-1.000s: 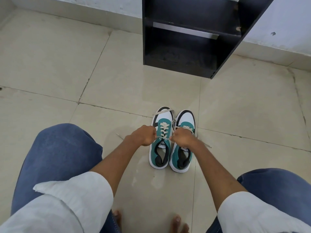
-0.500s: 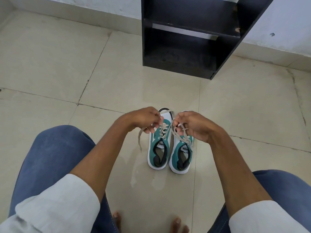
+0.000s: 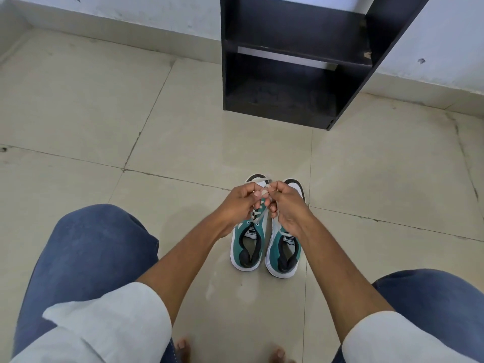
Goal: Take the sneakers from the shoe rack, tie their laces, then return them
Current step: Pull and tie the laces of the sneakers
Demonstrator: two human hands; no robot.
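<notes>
Two teal, white and black sneakers stand side by side on the tiled floor, toes pointing away from me. Over the left sneaker (image 3: 248, 247) my left hand (image 3: 242, 203) and my right hand (image 3: 286, 205) meet, both pinching its pale laces (image 3: 259, 217), which run taut up to the fingers. The right hand hides most of the front of the right sneaker (image 3: 284, 254). The black shoe rack (image 3: 296, 61) stands against the wall beyond the shoes, its two visible shelves holding nothing.
My knees in blue jeans frame the shoes, left knee (image 3: 97, 247) and right knee (image 3: 429, 292), with my bare toes (image 3: 183, 347) near the bottom edge. Beige floor tiles (image 3: 78, 113) spread to the left and right of the rack.
My hands drew together from either side of the left sneaker and rose a little, gathering the lace ends above its tongue. The sneakers stayed where they were.
</notes>
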